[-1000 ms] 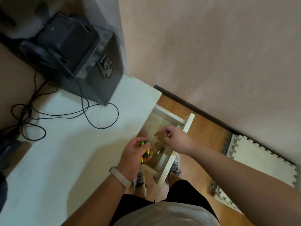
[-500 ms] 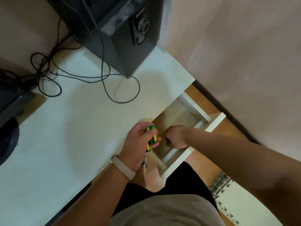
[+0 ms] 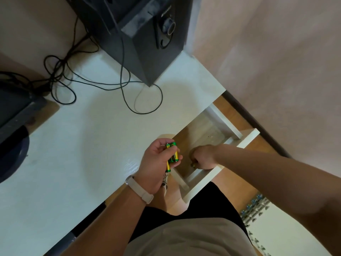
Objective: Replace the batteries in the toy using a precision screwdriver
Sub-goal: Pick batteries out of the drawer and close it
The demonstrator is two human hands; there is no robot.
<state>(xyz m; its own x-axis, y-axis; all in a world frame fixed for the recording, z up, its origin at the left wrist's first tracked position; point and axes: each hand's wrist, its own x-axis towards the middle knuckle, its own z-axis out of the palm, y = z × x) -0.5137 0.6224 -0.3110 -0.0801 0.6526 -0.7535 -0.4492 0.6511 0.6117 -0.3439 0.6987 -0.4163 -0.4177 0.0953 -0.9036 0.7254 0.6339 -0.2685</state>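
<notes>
My left hand hovers over the desk edge, shut on several green and yellow batteries, with a pale band on its wrist. My right hand reaches down into the open drawer, which has white sides and a wooden bottom. Its fingers are curled into a fist low at the drawer's near end, and a small round end of a battery shows at the fingertips. No toy and no screwdriver are in view.
The white desk carries a black speaker at the back, with loose black cables trailing from it. A dark device sits at the left edge. Wooden floor and a foam mat lie to the right.
My right hand dropped from above the drawer into it and closed where a loose battery lay. My left hand kept its batteries. The view swung left over the desk.
</notes>
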